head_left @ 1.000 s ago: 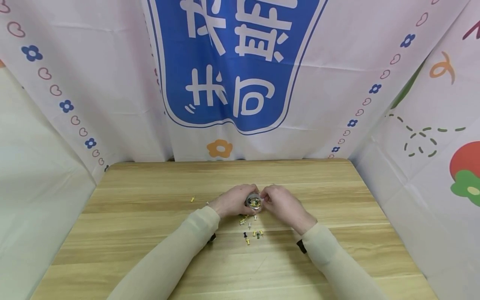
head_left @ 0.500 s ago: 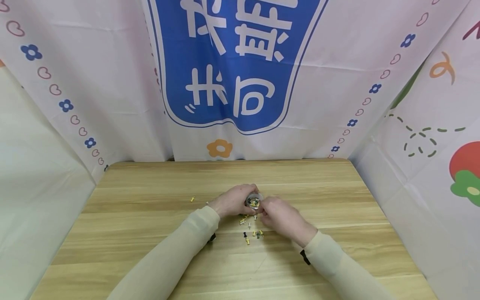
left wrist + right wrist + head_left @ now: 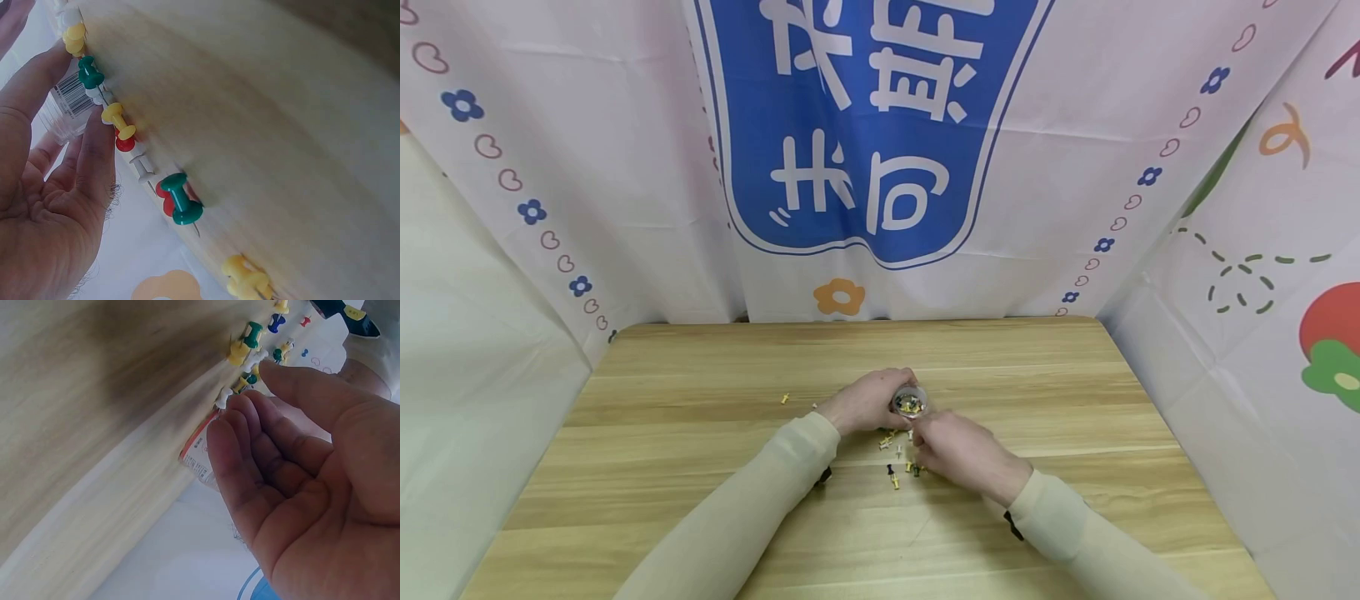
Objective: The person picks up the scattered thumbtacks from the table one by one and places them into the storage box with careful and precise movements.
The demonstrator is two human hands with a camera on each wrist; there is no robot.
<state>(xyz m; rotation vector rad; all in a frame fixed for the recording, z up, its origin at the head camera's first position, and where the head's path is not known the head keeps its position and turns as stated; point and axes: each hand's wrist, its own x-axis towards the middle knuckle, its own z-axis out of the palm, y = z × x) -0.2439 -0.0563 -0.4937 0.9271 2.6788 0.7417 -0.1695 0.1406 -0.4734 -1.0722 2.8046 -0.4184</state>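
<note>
Right hand [image 3: 966, 457] has shifted from the jar's right rim to its near-right side, now over the loose pins; left hand [image 3: 868, 402] and the jar [image 3: 55, 122] hold their positions.

Left hand: thumb and fingers wrapped round the jar from its left side. Jar mouth faces the head camera; a mixed heap of push pins [image 3: 910, 407] lies inside, yellow and dark ones discernible. Barcode label [image 3: 75, 94] on the jar wall, seen from the left wrist.

Right hand: fingers loosely bent, a narrow gap between thumb and fingertips (right wrist view; contact with a pin cannot be told). White pin [image 3: 224, 397] just beside the fingertips, near the jar.

Loose pins on the near side of the jar: white pin [image 3: 899, 451], then dark blue pin [image 3: 890, 470] with a yellow pin [image 3: 895, 482] just beside it, farther out. Another yellow pin [image 3: 786, 399] lies well to the left of the jar. Green pin [image 3: 181, 199] lies on its side, apart from the jar, red next to it.

Wooden table [image 3: 625, 433] extends all round the jar; beyond it hangs a white curtain [image 3: 647, 208] with a blue panel [image 3: 861, 117].
</note>
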